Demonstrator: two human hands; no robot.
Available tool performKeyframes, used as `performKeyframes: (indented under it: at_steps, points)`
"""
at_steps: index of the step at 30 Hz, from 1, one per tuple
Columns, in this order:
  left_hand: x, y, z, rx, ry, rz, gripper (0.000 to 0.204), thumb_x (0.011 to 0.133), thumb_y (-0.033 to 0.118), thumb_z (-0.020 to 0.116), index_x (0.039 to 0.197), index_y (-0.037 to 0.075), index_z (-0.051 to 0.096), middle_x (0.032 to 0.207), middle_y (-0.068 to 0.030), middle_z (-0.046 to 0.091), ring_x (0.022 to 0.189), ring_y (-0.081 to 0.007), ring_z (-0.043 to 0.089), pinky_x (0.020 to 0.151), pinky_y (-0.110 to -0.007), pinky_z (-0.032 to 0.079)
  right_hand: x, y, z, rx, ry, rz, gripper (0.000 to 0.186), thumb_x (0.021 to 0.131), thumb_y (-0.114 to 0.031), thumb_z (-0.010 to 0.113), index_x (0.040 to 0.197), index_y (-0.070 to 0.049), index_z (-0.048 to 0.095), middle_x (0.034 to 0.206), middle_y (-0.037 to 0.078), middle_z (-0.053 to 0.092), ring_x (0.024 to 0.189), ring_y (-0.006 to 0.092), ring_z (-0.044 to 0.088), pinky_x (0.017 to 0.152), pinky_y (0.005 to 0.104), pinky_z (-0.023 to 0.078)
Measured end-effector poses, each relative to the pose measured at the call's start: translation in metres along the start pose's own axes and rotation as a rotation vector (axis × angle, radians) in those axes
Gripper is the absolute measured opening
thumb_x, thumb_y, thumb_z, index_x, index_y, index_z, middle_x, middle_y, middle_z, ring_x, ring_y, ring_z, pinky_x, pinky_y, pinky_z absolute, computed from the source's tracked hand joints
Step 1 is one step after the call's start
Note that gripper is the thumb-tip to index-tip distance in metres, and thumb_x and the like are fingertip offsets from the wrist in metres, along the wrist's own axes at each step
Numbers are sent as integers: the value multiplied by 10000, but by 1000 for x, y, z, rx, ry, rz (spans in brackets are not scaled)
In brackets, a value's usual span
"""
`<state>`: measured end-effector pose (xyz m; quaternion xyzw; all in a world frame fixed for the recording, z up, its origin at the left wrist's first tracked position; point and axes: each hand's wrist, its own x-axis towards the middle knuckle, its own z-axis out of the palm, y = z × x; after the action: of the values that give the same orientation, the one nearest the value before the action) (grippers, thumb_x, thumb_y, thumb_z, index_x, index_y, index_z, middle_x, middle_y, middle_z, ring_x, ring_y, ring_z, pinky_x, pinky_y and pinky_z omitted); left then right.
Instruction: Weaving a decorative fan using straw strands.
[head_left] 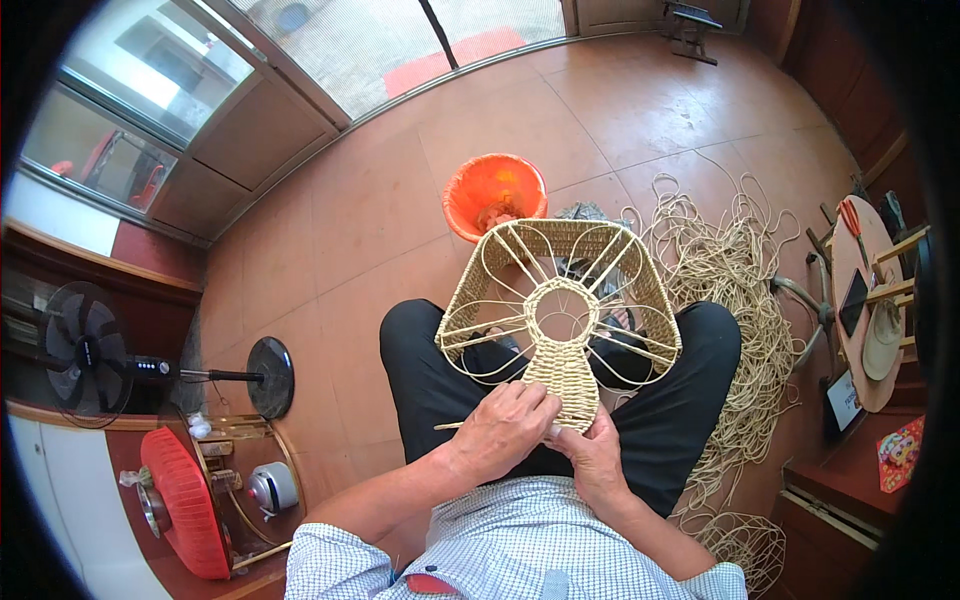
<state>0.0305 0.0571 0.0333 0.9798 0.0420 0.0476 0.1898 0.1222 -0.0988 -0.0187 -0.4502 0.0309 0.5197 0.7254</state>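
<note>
A half-woven basket point(655, 285) of pale straw-coloured cord on a wire frame rests across my lap. It has a woven rim band, a wrapped ring point(532, 312) in the middle, and wire petal loops with cord-wrapped spokes. From the ring a tightly woven panel point(563, 372) widens toward me. My left hand point(515, 425) is closed at the panel's left edge, fingers bent over it; a short cord end point(447, 427) sticks out to its left. At the panel's near right corner, my right hand point(592, 452) grips the weave between thumb and fingers. The fingertips are partly hidden.
A big heap of loose cord point(725, 290) spreads over the floor at my right. Ahead stands an orange bucket point(457, 205). A standing fan point(265, 375) is at the left. Red-handled scissors point(850, 217) and a hat point(882, 340) lie on a round table point(850, 310).
</note>
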Motion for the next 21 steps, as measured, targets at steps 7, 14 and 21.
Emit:
performKeyframes:
  at_steps: [7,14,21]
  points:
    - [2,4,5,75,30,-55,171,886,164,730,950,69,603,928,-93,578,873,-279,632,794,-414,541,-3,-6,6,-26,23,-70,528,931,27,688,1430,5,515,1341,87,655,1187,171,684,985,343,615]
    - [2,1,-3,-110,53,-155,131,891,103,753,966,80,648,919,-103,621,874,-325,662,762,-435,553,-2,3,0,-17,23,-47,566,915,0,705,1448,-14,514,1320,50,649,1165,135,663,980,312,588]
    - [2,-4,2,-189,76,-170,133,902,82,765,972,67,652,925,-101,649,874,-314,682,760,-424,557,3,5,-5,49,-11,-4,619,914,14,713,1485,-20,478,1334,69,656,1185,144,678,1004,334,613]
